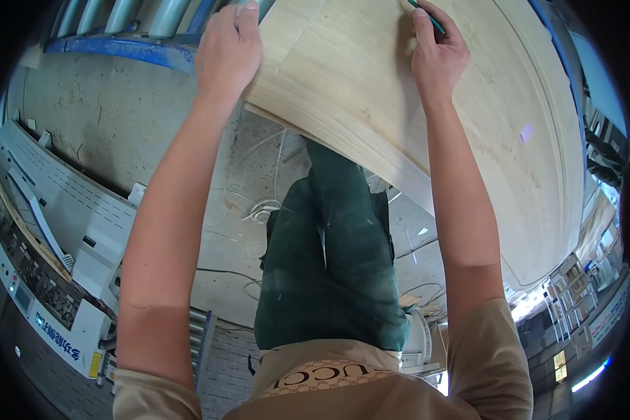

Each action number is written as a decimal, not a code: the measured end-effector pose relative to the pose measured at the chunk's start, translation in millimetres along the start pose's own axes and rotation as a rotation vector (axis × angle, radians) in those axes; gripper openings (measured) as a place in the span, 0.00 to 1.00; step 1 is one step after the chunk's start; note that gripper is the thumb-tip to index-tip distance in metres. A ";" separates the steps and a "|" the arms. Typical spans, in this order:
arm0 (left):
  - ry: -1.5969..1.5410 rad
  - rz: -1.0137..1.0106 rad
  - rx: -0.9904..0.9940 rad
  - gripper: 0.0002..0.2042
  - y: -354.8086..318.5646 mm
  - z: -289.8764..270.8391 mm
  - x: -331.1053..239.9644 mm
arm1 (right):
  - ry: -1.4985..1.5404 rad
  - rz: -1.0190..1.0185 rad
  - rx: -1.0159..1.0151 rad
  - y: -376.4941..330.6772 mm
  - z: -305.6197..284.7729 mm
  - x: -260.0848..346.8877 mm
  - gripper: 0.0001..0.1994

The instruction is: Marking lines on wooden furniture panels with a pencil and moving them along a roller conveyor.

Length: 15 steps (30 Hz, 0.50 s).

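A pale wooden panel (pixel 357 91) with shallow grooves reaches from the top middle to the right side. Over it, my right hand (pixel 441 57) pinches a thin green pencil (pixel 438 26) between thumb and fingers. The pencil slants up and to the left, and its upper end lies at the picture's top edge. At the panel's left edge, my left hand (pixel 229 52) is closed with the fingers curled. Its fingertips are at the top of the view, and what they hold, if anything, I cannot make out.
A roller conveyor (pixel 168 17) with a blue frame (pixel 119 50) stands at the upper left. A grey machine (pixel 70 203) with a control panel is on the left. Loose cables (pixel 262 210) lie on the concrete floor (pixel 119 105). Metal racks (pixel 570 297) stand far right.
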<state>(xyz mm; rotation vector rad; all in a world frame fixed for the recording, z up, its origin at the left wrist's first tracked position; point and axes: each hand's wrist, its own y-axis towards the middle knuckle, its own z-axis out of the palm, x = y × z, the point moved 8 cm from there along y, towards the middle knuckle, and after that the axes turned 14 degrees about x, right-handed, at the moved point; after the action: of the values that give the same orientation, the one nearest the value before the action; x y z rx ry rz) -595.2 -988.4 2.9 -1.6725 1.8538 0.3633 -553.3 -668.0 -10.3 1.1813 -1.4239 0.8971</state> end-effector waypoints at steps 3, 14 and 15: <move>-0.017 -0.055 -0.044 0.20 -21.5 6.3 -2.5 | 0.005 0.072 0.024 -2.8 4.5 3.6 0.11; 0.185 -0.316 0.057 0.24 -37.4 27.6 5.5 | -0.035 0.213 0.045 -7.7 7.4 17.9 0.12; 0.181 -0.273 0.022 0.24 -37.6 26.9 3.7 | -0.036 0.209 0.056 -10.9 8.5 18.2 0.12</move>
<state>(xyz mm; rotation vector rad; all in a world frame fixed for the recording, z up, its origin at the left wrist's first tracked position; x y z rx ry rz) -552.0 -982.1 -13.0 -1.9662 1.7142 0.0797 -544.5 -682.3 5.3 1.1088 -1.5811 1.0702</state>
